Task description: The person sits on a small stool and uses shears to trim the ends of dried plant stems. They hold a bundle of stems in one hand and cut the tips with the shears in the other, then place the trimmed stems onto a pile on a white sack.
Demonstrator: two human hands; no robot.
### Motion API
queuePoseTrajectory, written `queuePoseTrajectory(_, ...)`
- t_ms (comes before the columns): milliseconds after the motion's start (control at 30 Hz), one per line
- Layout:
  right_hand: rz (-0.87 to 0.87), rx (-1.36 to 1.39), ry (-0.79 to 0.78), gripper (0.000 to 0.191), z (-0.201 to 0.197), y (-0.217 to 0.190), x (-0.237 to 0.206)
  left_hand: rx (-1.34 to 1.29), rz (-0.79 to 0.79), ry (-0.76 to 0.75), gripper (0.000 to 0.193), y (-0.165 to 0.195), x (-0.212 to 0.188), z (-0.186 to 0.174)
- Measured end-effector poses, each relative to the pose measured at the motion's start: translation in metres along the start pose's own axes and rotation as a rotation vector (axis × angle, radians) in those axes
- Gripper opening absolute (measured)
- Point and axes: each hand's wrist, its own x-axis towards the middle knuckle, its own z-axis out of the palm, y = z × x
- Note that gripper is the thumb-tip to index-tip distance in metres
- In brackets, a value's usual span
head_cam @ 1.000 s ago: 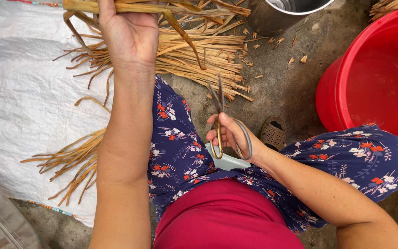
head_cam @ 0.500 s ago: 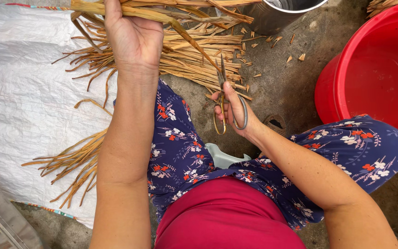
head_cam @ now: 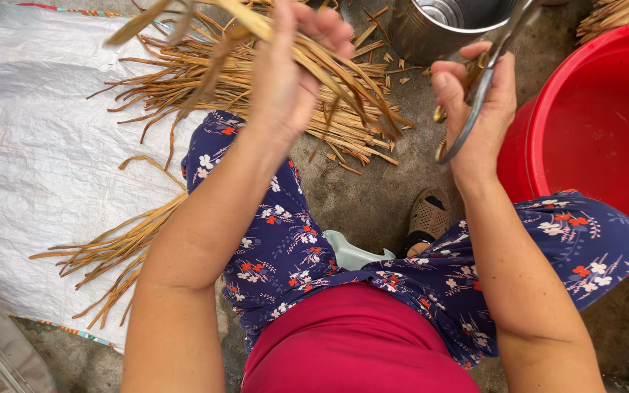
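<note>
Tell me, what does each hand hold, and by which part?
The left hand grips a bundle of dry straw-like stalks near its middle; the right hand holds scissors by the handle loops.

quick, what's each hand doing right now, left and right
Left hand: closed around a bunch of dried yellow-brown stalks, lifted above the lap.
Right hand: closed on a pair of metal scissors, fingers through the handles.

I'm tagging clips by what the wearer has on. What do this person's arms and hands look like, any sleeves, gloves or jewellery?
Both arms are bare up to the frame edge: no sleeves show. The left hand and right hand wear no gloves, and no rings, bracelets or watch can be seen on the sides that show. Below the arms, the person wears a dark pink top and navy floral trousers.
</note>
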Motion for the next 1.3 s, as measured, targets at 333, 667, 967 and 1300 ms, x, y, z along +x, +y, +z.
queuePoseTrajectory(333, 0.053, -0.207, -0.218, 0.037, 0.049, -0.027, -0.030, -0.059, -0.170, -0.025, 0.037, -0.055, -0.003, 0.022)
queuePoseTrajectory(667, -0.076, -0.364, -0.476, 0.033, 0.007, -0.021, -0.064, 0.006, -0.140, 0.255, 0.030, -0.027, 0.034, -0.005)
queuePoseTrajectory(967, -0.045, -0.705, -0.864, 0.030, -0.002, 0.013, -0.095, 0.259, 0.136, 0.188, 0.034, 0.014, 0.035, -0.002)
queuePoseTrajectory(1300, 0.159, -0.445, -0.732, 0.053, -0.055, -0.026, -0.045, 0.490, 0.177, -0.118, 0.040, 0.024, 0.003, 0.025)
